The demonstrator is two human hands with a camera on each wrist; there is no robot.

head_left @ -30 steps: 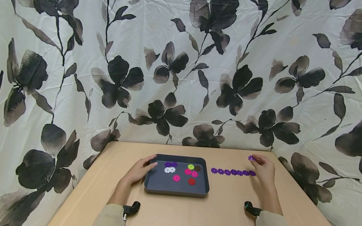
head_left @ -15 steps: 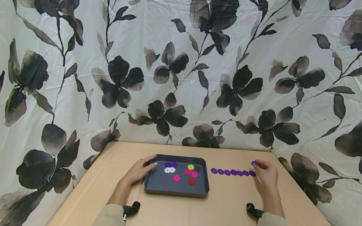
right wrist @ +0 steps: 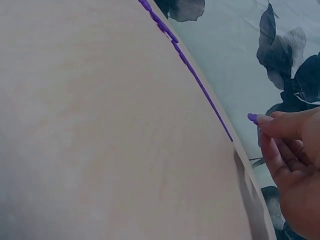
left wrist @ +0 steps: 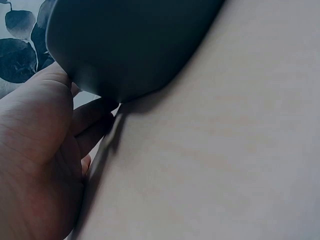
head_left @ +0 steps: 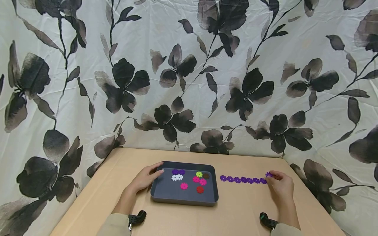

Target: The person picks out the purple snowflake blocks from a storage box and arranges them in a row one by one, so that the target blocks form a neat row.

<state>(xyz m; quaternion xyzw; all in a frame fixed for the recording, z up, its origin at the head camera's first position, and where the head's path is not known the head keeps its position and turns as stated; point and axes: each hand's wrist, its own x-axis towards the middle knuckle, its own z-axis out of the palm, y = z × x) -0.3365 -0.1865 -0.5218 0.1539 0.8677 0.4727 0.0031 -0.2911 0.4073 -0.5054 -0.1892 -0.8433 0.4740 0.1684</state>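
My right hand (head_left: pixel 282 186) pinches a small purple flower-shaped piece (head_left: pixel 268 174) between thumb and fingertips. In the right wrist view that purple piece (right wrist: pixel 252 118) is held above the table surface. A row of several purple flower pieces (head_left: pixel 243 179) lies on the table, its right end just left of and below the held one. On the left, my left hand (head_left: pixel 144 178) grips the left edge of a dark grey tray (head_left: pixel 165 193), thumb over the rim. The fingers reach to the tray's outer side (left wrist: pixel 120 50) in the left wrist view.
Inside the tray lie purple pieces (head_left: pixel 178 171), white pieces (head_left: pixel 177 177), pink pieces (head_left: pixel 196 179), a yellow-green piece (head_left: pixel 199 174), a brown piece (head_left: pixel 206 176) and a red piece (head_left: pixel 199 189). A floral cloth (head_left: pixel 206 82) hangs behind the wooden table (head_left: pixel 236 209).
My right hand has moved right and slightly toward me with the purple flower piece, coming to the right end of the row. The left hand and the tray stay put.
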